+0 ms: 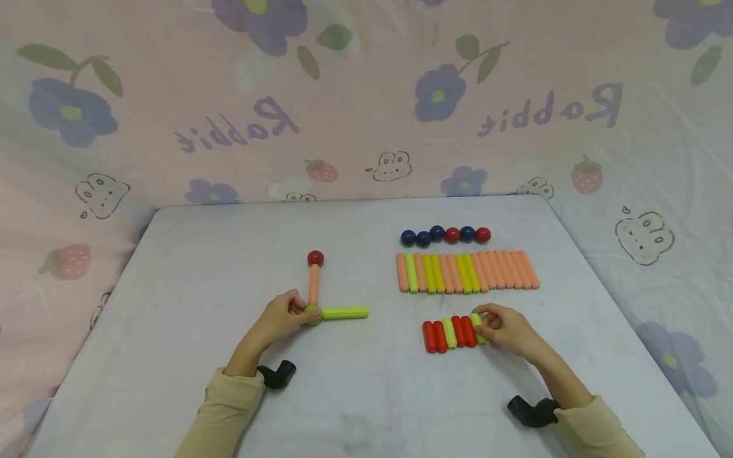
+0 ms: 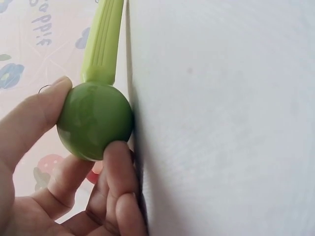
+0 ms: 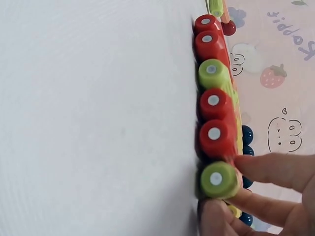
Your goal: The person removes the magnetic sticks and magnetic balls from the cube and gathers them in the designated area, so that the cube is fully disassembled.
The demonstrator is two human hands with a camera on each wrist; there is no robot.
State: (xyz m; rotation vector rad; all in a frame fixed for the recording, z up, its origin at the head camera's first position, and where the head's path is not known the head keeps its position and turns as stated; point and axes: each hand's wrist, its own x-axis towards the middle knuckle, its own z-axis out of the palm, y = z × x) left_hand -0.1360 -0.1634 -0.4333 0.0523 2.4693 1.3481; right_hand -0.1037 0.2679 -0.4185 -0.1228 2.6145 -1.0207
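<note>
My left hand point(image 1: 284, 316) pinches a green ball point(image 2: 96, 120) between thumb and fingers, low on the table. From that ball a light green stick point(image 1: 345, 313) points right, and an orange stick point(image 1: 314, 284) runs away from me to a red ball point(image 1: 315, 257). Over on the right, my right hand point(image 1: 506, 327) holds a short light green stick point(image 3: 219, 180) with its thumb and fingers at the right end of a row. Beside it in that row lie red short sticks point(image 3: 215, 137) and another light green one point(image 1: 449, 333). White discs show on their ends in the right wrist view.
Behind the short row lies a longer row of orange sticks point(image 1: 504, 270), with yellow sticks point(image 1: 433, 274) and a green one among them. Farther back, several dark blue balls point(image 1: 408, 238) and red balls point(image 1: 483, 235) line up. A patterned curtain point(image 1: 355, 114) surrounds the white table point(image 1: 189, 286).
</note>
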